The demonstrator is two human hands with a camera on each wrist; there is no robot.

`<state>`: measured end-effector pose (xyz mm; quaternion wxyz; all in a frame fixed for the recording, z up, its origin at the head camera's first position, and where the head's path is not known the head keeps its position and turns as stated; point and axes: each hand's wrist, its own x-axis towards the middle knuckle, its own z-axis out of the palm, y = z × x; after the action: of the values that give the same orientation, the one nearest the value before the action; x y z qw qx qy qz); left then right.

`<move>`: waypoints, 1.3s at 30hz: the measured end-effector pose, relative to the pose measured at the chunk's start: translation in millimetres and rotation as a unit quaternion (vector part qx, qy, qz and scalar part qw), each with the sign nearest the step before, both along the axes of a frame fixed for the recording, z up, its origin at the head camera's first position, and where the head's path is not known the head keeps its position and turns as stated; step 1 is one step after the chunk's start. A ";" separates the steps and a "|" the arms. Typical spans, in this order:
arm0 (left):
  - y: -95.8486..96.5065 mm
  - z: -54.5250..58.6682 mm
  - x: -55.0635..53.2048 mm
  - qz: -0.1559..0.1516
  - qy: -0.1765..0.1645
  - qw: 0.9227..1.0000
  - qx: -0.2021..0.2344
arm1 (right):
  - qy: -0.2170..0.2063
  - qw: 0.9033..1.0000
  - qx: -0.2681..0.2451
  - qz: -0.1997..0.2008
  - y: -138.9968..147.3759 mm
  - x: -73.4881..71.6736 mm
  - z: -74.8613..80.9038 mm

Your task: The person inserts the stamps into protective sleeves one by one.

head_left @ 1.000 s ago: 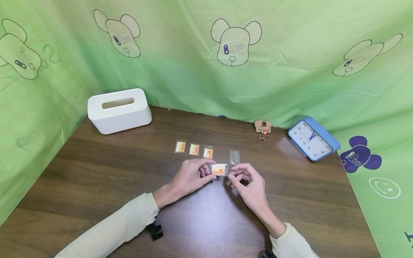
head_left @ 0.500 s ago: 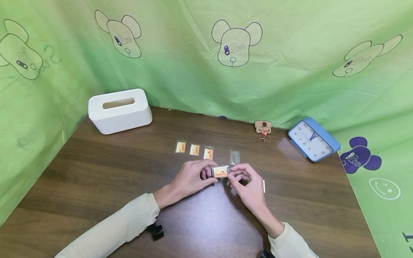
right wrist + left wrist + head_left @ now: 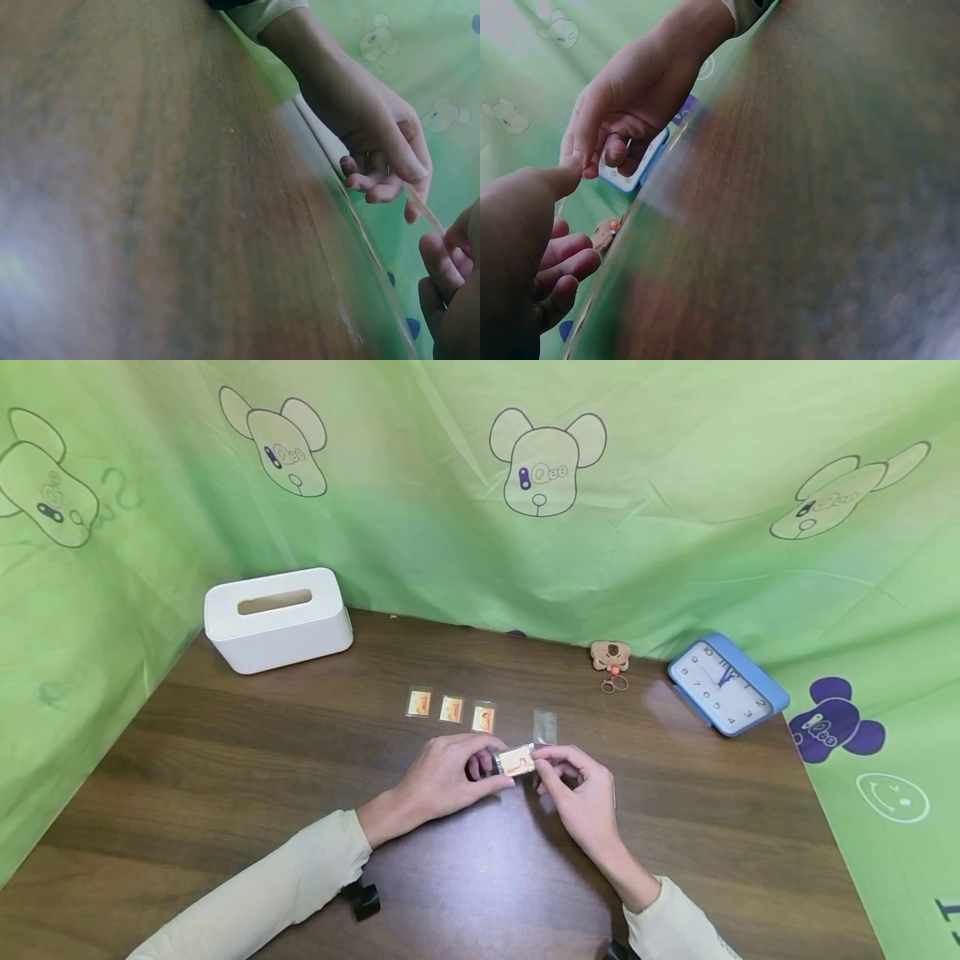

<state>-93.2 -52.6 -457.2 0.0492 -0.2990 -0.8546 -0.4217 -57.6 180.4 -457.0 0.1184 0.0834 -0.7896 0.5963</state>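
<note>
Over the middle of the table a small orange-and-white picture card [image 3: 516, 761] in a clear sleeve is held between both hands, tilted, its right end higher. The left hand [image 3: 446, 771] pinches its left end between thumb and forefinger. At the opposite end, the right hand [image 3: 585, 789] pinches with thumb and forefinger. The right wrist view shows the card [image 3: 425, 210] edge-on between the fingertips. Beyond the hands lie three similar sleeved cards in a row: left [image 3: 419, 702], middle [image 3: 452, 709] and right [image 3: 483, 718]. A clear sleeve [image 3: 545, 727] without a picture lies right of them.
On the wooden table [image 3: 300, 760] a white tissue box [image 3: 277, 622] stands at the back left. A brown bear keyring [image 3: 611, 657] lies at the back, with a blue clock [image 3: 723, 685] to its right. Green printed cloth [image 3: 420, 527] hangs behind.
The card between the hands has shifted slightly right and turned, its right end now higher. Both hands keep their pinch. The cards lying on the table have stayed put.
</note>
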 end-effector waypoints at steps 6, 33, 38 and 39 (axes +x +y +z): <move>1.1 -1.0 -0.3 -0.004 -0.002 1.000 -0.005 | 0.010 1.000 -0.003 0.002 1.2 -0.4 -1.3; 11.0 7.1 -2.3 -0.001 -0.112 0.991 0.078 | 0.047 0.993 0.082 0.066 2.9 -1.4 -1.0; 13.0 9.7 -2.4 -0.005 -0.118 0.991 0.062 | 0.055 0.993 0.083 0.062 3.0 0.0 -0.3; 13.4 9.7 -2.3 -0.006 -0.116 0.992 0.058 | 0.056 0.993 0.081 0.062 3.2 0.3 -0.3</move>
<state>-95.5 -39.3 -447.5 -0.0349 -0.2497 -0.8269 -0.5026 -57.4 183.6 -457.4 0.1179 0.1742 -0.8210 0.5307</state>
